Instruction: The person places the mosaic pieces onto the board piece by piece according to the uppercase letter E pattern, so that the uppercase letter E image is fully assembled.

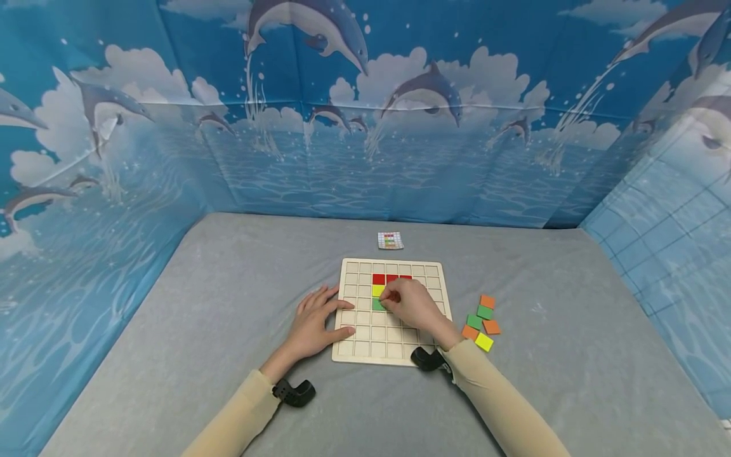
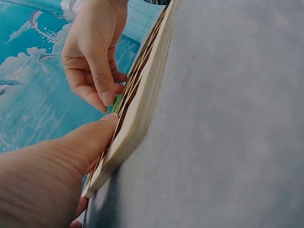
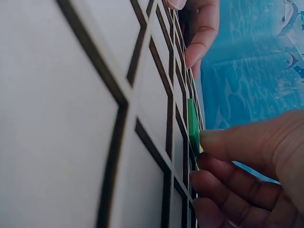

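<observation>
A pale wooden grid board (image 1: 356,349) lies on the table with three red tiles (image 1: 379,279) in one row and a yellow tile (image 1: 378,291) below. Under the yellow one is a green tile (image 1: 377,304), slightly proud of the grid in the right wrist view. My right hand (image 1: 414,306) pinches this green tile (image 3: 193,124) at its edge, thumb (image 3: 213,142) and bent fingers close together. My left hand (image 1: 311,324) lies spread at the board's left edge, its thumb (image 2: 95,135) resting on the rim. The right hand hides some cells.
Loose orange, green and yellow tiles (image 1: 484,342) lie right of the board, near my right sleeve. Behind the board is a small card (image 1: 391,240) printed with a coloured grid. A dolphin-printed cloth (image 1: 342,165) encloses the grey table (image 1: 251,254) at the back and sides.
</observation>
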`<state>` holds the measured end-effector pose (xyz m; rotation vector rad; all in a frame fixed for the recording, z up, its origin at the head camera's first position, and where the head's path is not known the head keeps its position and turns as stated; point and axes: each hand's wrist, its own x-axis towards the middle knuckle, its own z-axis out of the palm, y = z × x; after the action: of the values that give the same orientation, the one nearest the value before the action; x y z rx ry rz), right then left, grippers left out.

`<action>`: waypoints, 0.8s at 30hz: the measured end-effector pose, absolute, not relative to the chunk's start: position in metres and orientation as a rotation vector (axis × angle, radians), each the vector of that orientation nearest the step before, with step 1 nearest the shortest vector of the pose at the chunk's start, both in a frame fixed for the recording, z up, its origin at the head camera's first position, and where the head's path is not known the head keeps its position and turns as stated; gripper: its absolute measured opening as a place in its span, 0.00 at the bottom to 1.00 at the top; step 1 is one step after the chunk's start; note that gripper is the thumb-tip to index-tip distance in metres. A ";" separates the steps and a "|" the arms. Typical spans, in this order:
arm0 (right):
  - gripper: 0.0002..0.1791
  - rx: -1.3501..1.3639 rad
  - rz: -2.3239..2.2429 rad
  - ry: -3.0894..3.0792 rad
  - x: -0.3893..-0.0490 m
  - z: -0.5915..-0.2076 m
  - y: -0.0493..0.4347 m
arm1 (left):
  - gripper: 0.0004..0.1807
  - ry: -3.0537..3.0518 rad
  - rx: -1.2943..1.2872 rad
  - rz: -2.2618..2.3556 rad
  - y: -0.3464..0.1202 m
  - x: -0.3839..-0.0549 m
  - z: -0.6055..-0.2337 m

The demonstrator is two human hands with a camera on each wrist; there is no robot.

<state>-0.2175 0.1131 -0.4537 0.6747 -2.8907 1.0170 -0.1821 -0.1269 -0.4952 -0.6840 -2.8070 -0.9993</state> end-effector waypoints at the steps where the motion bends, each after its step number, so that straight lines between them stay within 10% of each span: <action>1: 0.04 0.673 1.022 -2.898 -0.218 -0.454 0.113 | 0.22 -2.806 -0.684 -1.000 -0.127 -0.182 -0.495; 24: 0.02 0.952 1.162 -2.772 -0.195 -0.445 0.159 | 0.22 -2.808 -0.692 -0.999 -0.127 -0.181 -0.497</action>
<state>-0.1952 0.1590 -0.4455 0.9521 -2.7722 1.1616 -0.1814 -0.1268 -0.4968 -0.6919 -2.8084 -0.9986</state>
